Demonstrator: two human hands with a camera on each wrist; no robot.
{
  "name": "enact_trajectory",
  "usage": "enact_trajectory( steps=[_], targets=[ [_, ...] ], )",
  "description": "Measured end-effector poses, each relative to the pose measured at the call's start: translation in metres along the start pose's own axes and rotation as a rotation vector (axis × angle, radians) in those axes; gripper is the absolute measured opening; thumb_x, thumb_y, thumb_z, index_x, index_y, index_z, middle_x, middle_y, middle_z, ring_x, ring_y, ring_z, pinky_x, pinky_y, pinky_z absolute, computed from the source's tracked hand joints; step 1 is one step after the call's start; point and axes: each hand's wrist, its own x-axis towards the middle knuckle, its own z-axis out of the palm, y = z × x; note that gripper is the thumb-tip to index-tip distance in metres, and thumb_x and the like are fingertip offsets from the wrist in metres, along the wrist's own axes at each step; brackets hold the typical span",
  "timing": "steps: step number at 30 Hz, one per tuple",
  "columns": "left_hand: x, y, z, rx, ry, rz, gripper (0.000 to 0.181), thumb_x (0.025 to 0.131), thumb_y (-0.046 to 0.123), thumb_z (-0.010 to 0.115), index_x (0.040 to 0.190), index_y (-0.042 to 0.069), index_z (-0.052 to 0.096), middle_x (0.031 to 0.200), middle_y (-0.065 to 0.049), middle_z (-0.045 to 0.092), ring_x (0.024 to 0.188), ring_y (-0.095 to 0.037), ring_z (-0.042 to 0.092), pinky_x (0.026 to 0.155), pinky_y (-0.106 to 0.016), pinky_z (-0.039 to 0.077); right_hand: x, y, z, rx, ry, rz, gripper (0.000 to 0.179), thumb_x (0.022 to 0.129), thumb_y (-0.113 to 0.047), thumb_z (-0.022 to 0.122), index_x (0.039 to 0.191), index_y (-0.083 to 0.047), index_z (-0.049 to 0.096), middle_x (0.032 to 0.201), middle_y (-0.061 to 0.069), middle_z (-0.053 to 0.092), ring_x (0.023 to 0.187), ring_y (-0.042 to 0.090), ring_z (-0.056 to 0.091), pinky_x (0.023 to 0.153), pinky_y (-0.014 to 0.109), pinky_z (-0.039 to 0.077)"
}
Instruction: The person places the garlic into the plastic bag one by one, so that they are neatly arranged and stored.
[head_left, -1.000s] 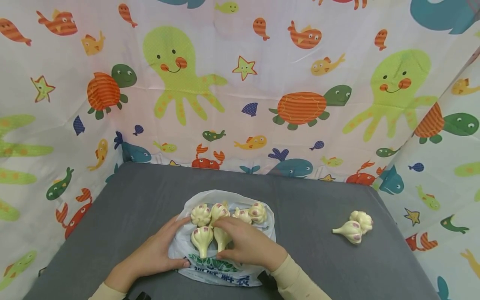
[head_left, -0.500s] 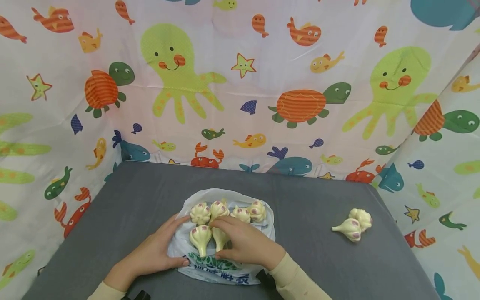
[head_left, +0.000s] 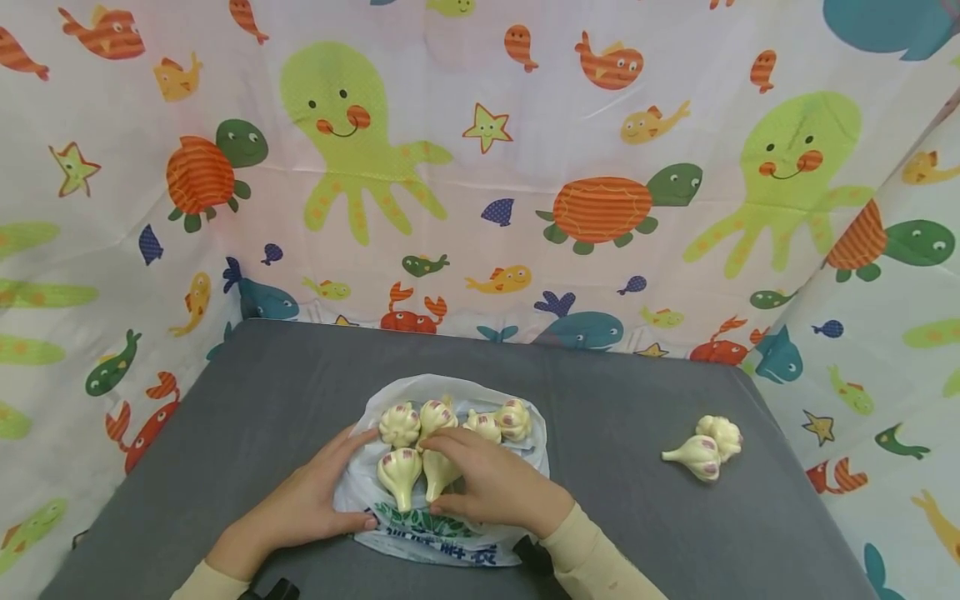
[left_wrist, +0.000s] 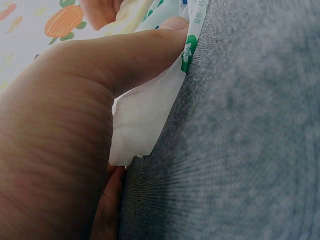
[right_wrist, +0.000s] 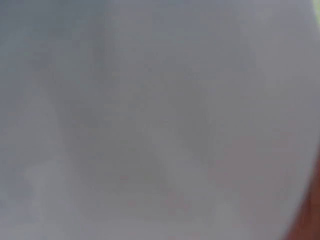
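In the head view, several white garlic bulbs (head_left: 400,425) with purple marks lie on a flattened white plastic bag (head_left: 390,392) bearing green and blue print. My right hand (head_left: 498,487) grips a garlic bulb (head_left: 438,475) at the front of the group, thumb on its near side and fingers over its top. At the bag's left edge my left hand (head_left: 307,492) is spread, with the thumb (left_wrist: 150,50) and fingertips touching the plastic. White plastic blurs nearly the whole right wrist view, so the right hand's grip is hidden there.
Two more garlic bulbs (head_left: 701,454) lie touching each other at the right of the grey table (head_left: 615,417). A curtain (head_left: 450,208) printed with sea animals stands around the table's back and sides.
The head view has tilted slightly, so the scene sits a little higher in the frame. Both hands and the garlic bulbs keep nearly the same places.
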Motion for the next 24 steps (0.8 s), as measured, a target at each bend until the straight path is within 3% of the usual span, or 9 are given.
enact_trajectory(
  steps=[14, 24],
  targets=[
    [-0.001, -0.002, -0.001, 0.008, -0.001, -0.017, 0.113, 0.080, 0.063, 0.093, 0.172, 0.033, 0.033, 0.178, -0.014, 0.025, 0.157, -0.044, 0.034, 0.107, -0.072, 0.044, -0.005, 0.001, -0.013, 0.031, 0.048, 0.009, 0.073, 0.093, -0.035, 0.091, 0.154, -0.012, 0.058, 0.152, 0.000, 0.062, 0.143, 0.019, 0.056, 0.115, 0.039, 0.048],
    [0.000, -0.003, 0.000, 0.003, -0.001, -0.013, 0.114, 0.079, 0.063, 0.093, 0.172, 0.034, 0.033, 0.178, -0.014, 0.025, 0.158, -0.045, 0.033, 0.107, -0.072, 0.044, -0.008, 0.000, -0.025, 0.047, 0.076, -0.005, 0.072, 0.093, -0.036, 0.090, 0.152, -0.010, 0.059, 0.145, 0.004, 0.066, 0.123, 0.018, 0.064, 0.102, 0.034, 0.055]
  ],
)
